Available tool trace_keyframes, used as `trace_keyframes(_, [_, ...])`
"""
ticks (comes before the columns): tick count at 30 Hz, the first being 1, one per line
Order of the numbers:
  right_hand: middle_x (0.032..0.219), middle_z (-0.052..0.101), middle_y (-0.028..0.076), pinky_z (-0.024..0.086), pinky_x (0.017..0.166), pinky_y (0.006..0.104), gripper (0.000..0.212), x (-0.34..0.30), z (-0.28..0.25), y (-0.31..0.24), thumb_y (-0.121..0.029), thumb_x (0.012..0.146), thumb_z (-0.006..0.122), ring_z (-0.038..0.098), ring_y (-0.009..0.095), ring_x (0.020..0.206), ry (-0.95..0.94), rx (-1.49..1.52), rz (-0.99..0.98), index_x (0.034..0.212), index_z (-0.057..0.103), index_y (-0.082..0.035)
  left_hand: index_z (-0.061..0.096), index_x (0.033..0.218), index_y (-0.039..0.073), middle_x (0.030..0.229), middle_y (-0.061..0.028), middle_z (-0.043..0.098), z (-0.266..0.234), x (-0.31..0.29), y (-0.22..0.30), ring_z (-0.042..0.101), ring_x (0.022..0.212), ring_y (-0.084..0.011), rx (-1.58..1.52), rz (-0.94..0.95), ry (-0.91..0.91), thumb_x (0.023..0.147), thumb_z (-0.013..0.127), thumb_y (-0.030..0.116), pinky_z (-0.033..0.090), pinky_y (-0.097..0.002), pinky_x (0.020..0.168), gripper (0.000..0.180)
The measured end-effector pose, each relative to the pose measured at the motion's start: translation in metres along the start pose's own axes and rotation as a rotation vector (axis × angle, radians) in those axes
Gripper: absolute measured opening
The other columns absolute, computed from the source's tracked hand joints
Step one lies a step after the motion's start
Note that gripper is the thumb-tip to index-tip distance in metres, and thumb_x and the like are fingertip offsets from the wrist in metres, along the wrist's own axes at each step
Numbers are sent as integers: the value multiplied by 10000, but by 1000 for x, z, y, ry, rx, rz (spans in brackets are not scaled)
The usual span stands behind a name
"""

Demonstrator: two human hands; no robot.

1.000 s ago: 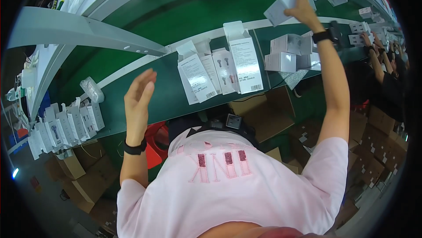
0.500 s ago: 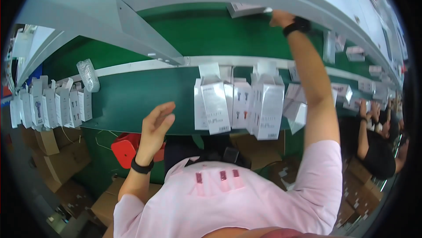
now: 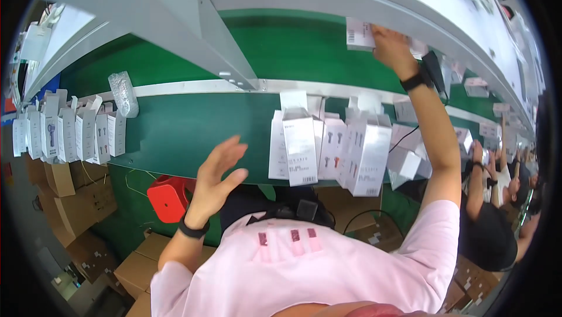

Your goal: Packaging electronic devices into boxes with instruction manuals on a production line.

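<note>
My right hand (image 3: 394,50) reaches to the far green strip, its fingers over a small white printed box (image 3: 359,34) lying there; the fingertips are partly hidden against it. Nothing is in my left hand (image 3: 221,173), which hovers at the near edge of the dark green work surface (image 3: 199,124) with fingers apart. Between my arms stands a group of upright white boxes, among them one with an open top flap (image 3: 300,150) and a larger one (image 3: 370,156) with a barcode near its base.
Another row of white boxes (image 3: 83,135) stands at the left beside a bubble-wrapped packet (image 3: 123,94). A grey metal post (image 3: 175,30) slants across the far side below a white shelf. A red stool (image 3: 167,200) and cardboard boxes (image 3: 143,264) are below. Co-workers (image 3: 497,223) sit at right.
My right hand has gone from beside the far box to over it, and a printed side of that box now shows. My left hand has shifted slightly right, its fingers spreading. The whole view has shifted.
</note>
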State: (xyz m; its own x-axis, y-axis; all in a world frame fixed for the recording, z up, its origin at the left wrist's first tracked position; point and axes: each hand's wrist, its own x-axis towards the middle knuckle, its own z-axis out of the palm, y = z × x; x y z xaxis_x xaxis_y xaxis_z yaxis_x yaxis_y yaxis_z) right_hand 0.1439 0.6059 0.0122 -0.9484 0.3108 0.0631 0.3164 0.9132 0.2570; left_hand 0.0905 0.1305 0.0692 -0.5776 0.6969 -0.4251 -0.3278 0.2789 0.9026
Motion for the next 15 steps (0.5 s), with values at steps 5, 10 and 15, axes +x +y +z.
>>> trace_keyframes(5, [1218, 529, 114, 284, 1103, 494, 519, -94, -151, -134, -89, 776, 568, 464, 279, 1200, 113, -261, -212, 1282, 489, 0, 170, 1471, -41, 1350, -264, 462, 57, 47, 57, 442, 1255, -435, 777, 762, -42, 606, 865, 328, 308, -451, 1097, 1170])
trace_keyframes(10, [1281, 521, 132, 302, 1117, 467, 495, -173, -232, -213, -144, 793, 554, 456, 314, 1256, 107, -258, -319, 1259, 541, 21, 73, 1512, 17, 1317, -254, 457, 46, 51, 66, 485, 1184, -398, 546, 664, -498, 618, 851, 271, 374, -452, 1028, 1212])
trace_keyframes(15, [1306, 548, 108, 348, 1080, 389, 409, -213, -248, -256, -149, 864, 529, 495, 231, 1247, 287, 138, -669, 1245, 569, -5, 70, 1525, 31, 1237, -184, 495, -5, 14, 33, 503, 1067, -313, 446, 898, -487, 590, 884, 243, 396, -392, 974, 1258])
